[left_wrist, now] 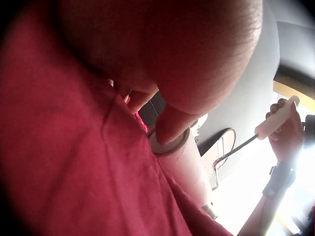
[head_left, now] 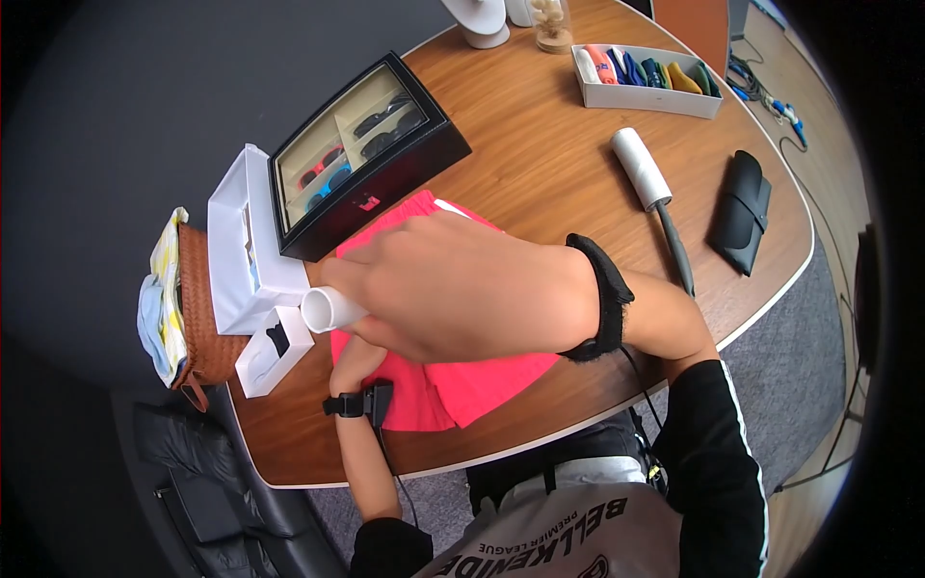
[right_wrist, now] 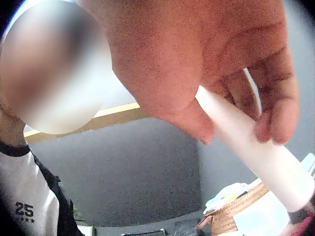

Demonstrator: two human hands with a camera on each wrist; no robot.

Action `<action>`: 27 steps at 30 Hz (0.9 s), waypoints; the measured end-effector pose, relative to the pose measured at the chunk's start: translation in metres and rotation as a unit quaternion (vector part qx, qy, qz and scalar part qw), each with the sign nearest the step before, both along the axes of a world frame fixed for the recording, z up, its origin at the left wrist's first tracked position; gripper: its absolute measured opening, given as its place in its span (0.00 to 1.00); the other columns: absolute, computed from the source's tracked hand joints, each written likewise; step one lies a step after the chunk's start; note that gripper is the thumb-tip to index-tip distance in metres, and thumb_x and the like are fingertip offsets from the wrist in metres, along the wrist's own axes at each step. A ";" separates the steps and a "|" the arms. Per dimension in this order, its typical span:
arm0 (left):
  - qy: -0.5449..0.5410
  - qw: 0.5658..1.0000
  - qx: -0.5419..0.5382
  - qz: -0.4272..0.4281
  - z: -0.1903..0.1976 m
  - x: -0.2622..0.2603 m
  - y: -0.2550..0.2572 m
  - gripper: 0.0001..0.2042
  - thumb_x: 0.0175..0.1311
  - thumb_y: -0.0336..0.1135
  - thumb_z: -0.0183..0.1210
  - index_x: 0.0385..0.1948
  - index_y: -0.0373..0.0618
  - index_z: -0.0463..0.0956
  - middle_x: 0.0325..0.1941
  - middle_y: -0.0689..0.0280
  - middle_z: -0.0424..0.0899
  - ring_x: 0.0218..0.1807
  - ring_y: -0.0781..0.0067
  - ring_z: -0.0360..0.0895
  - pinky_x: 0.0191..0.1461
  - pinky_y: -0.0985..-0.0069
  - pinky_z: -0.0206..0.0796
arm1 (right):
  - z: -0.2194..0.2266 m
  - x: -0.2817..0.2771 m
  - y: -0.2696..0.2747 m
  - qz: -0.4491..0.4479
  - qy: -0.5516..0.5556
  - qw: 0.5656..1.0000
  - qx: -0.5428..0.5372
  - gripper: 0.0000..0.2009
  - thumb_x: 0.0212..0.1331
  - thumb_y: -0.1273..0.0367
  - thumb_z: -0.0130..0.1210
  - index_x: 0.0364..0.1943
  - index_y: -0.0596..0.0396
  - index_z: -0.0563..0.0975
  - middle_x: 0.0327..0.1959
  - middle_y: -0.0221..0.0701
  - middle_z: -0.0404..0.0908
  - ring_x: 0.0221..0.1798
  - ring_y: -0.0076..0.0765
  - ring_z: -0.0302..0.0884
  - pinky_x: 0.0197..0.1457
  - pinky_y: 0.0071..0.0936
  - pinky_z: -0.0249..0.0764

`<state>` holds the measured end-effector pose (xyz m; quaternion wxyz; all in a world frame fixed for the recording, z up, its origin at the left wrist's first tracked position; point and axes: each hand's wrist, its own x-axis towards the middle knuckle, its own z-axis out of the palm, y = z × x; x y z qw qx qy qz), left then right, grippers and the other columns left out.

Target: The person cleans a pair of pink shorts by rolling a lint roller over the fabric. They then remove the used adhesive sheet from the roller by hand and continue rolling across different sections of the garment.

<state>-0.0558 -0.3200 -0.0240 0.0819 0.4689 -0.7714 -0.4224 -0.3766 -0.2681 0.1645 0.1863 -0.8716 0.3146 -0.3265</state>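
Note:
Pinkish-red shorts [head_left: 491,387] with a white stripe lie on the table in front of the person. My right hand [head_left: 453,289] grips the white handle [right_wrist: 253,147] of a lint roller, with the handle's end pointing up. From that handle [left_wrist: 275,120], a thin bent metal rod [left_wrist: 241,147] runs down toward the white roll [left_wrist: 184,174] low over the shorts. My left hand [head_left: 358,364] rests on the shorts, its fingers hidden behind the right hand in the head view. In the left wrist view its thumb [left_wrist: 170,129] overlaps the roll's end.
A black sunglasses case [head_left: 434,154] stands behind the shorts. To the left are a white box [head_left: 231,303], a small white box [head_left: 255,371] and a brown basket [head_left: 207,308]. A grey-handled lint roller [head_left: 641,169], black pouch [head_left: 742,212] and sock box [head_left: 646,98] lie right.

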 end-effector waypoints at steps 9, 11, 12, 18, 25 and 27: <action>-0.028 0.997 0.032 0.057 0.052 -0.035 0.020 0.14 0.73 0.33 0.52 0.54 0.35 0.76 0.55 0.54 0.84 0.60 0.62 0.78 0.60 0.67 0.69 | -0.011 0.006 -0.004 -0.010 0.009 0.999 -0.043 0.15 0.62 0.68 0.58 0.50 0.58 0.75 0.36 0.41 0.82 0.37 0.51 0.82 0.38 0.44 0.78; -0.071 0.994 0.031 0.083 0.050 -0.032 0.020 0.14 0.74 0.33 0.51 0.53 0.35 0.77 0.54 0.54 0.85 0.60 0.62 0.79 0.60 0.67 0.69 | -0.011 0.005 -0.004 -0.002 0.014 0.999 -0.044 0.15 0.61 0.68 0.59 0.50 0.57 0.75 0.36 0.40 0.82 0.37 0.50 0.83 0.37 0.43 0.78; -0.085 0.994 0.033 0.062 0.026 -0.015 0.012 0.15 0.74 0.35 0.50 0.54 0.36 0.76 0.55 0.55 0.84 0.60 0.62 0.78 0.60 0.68 0.68 | -0.011 0.006 -0.004 -0.002 0.014 0.999 -0.043 0.15 0.61 0.68 0.59 0.50 0.57 0.75 0.36 0.40 0.82 0.37 0.50 0.83 0.37 0.43 0.78; -0.134 0.991 0.012 0.028 -0.029 0.025 0.000 0.18 0.75 0.40 0.49 0.60 0.42 0.72 0.62 0.60 0.80 0.65 0.64 0.75 0.64 0.70 0.66 | -0.010 0.007 -0.003 -0.002 0.024 0.999 -0.048 0.14 0.60 0.66 0.60 0.46 0.58 0.76 0.33 0.39 0.81 0.35 0.48 0.83 0.35 0.40 0.77; -0.076 0.980 0.089 0.161 0.063 -0.028 0.028 0.27 0.64 0.39 0.65 0.62 0.36 0.70 0.67 0.54 0.75 0.65 0.62 0.71 0.66 0.65 0.64 | -0.010 0.008 -0.002 0.002 0.027 0.998 -0.049 0.14 0.60 0.64 0.61 0.42 0.61 0.77 0.31 0.39 0.81 0.34 0.48 0.82 0.30 0.40 0.76; -0.077 0.980 0.088 0.160 0.059 -0.025 0.027 0.27 0.64 0.39 0.65 0.62 0.36 0.70 0.67 0.54 0.75 0.65 0.62 0.71 0.66 0.65 0.64 | -0.009 0.008 -0.002 0.002 0.030 0.998 -0.048 0.14 0.60 0.64 0.61 0.42 0.61 0.77 0.31 0.39 0.81 0.34 0.48 0.82 0.30 0.40 0.76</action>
